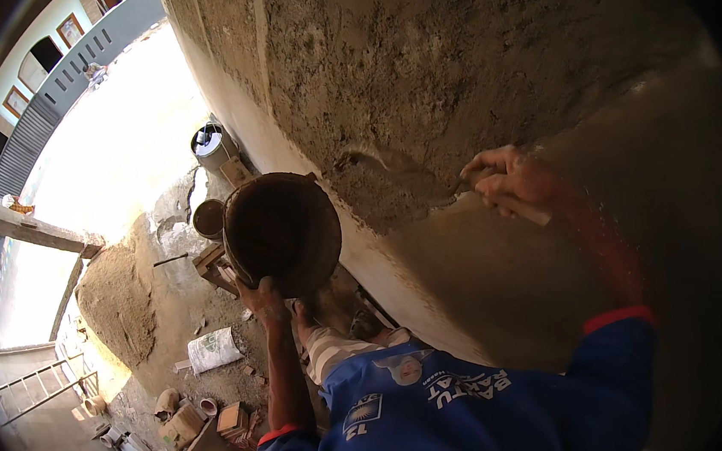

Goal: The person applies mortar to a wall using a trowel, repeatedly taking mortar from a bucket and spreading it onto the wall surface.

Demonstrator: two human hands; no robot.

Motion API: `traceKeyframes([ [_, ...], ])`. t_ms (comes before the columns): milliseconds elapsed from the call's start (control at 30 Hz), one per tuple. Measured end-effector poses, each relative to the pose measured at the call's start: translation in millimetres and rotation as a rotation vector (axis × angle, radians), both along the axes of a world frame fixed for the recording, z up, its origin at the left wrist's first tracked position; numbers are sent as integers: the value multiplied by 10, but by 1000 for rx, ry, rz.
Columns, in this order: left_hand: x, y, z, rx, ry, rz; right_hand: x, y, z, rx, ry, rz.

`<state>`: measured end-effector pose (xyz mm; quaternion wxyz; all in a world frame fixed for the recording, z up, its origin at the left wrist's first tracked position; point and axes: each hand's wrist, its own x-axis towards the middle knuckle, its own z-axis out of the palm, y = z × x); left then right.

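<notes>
Up on the wall, head view: the person faces a rough grey plastered wall [467, 61] and looks far down to the ground below.
Right hand: at three o'clock, the right hand [507, 180] is curled tight round the pale handle of a plastering trowel [496, 196], its blade pressed into a fresh patch of wet grey mortar [384, 189] on the wall.
Left hand: near the centre, the left hand [265, 303] grips from below the rim of a round dark mortar-caked bucket [283, 232], fingers closed on it; the bucket hangs just beside the wall, mouth tilted toward the person.
Clothing: blue jersey with red cuffs [446, 407] at six o'clock.
Ground below, eight o'clock: heap of brown sand [114, 303], white cement sack [213, 350], metal ladder [36, 387].
Ground below, eleven o'clock: grey drum [212, 144], small round tub [208, 219].
Risk, bucket: held one-handed at a tilt over a drop, it could slip or spill if the grip loosens.
Risk, mortar: the wet patch may sag or fall off if the trowel presses unevenly.
Risk, footing: leaning toward the wall at height could cost balance.
</notes>
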<state>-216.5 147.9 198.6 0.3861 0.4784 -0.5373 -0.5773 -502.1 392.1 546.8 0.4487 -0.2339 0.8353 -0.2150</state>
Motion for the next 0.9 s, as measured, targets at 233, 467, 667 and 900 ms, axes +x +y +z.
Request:
traceKeyframes([
  [233,186,18,43,89,-152,-15,206,257,960,-114,935,-384],
  [467,-245,406,471,323,324,-138,621,404,-570,20,-54,-203],
  [667,-288,416,637,159,274,-164,945,-253,-1329,-304,-632,-408],
  [900,-529,350,1149,13,360,-153,1104,-1116,-1867,-490,-624,-542],
])
